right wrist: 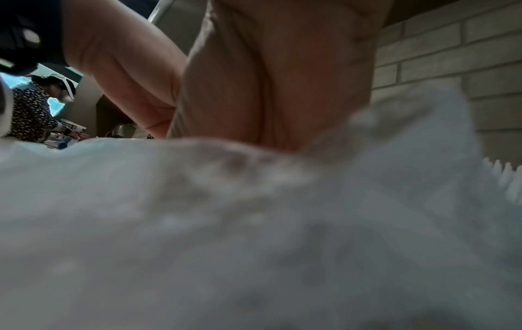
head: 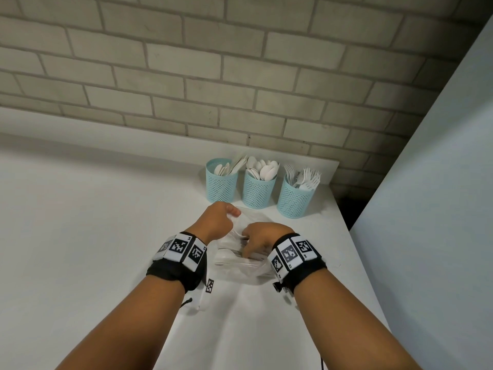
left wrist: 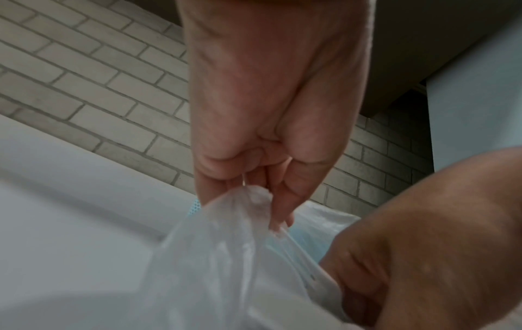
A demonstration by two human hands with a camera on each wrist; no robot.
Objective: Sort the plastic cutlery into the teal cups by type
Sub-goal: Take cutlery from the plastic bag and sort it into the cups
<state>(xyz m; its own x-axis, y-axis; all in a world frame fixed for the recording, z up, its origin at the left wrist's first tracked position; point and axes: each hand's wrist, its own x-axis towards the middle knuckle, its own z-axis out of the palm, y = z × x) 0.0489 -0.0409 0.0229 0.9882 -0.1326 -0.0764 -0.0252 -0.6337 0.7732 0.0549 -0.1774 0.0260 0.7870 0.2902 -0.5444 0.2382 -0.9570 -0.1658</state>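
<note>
- A person's left hand (head: 217, 217) pinches the gathered rim of a thin, clear plastic bag (head: 240, 265) lying on a white countertop (head: 93, 222), fingers curled tightly round the film.
- The right hand (head: 260, 240) reaches into the bag's mouth, fingers bent down among white plastic cutlery (head: 232, 256); whether they have closed on a piece cannot be told, as the right wrist view is blurred by the bag.
- Three teal mesh cups stand in a row just beyond the bag, against a pale brick wall (head: 240, 76): the left cup (head: 221, 182) appears to hold knives, the middle cup (head: 258, 189) spoons, the right cup (head: 293, 198) forks.
- The cutlery looks light, stiff and smooth, likely to slide or tangle in a bundle; taking one piece by its handle seems the surest hold.
- The bag is limp and slippery and would probably collapse unless held open at its rim.
</note>
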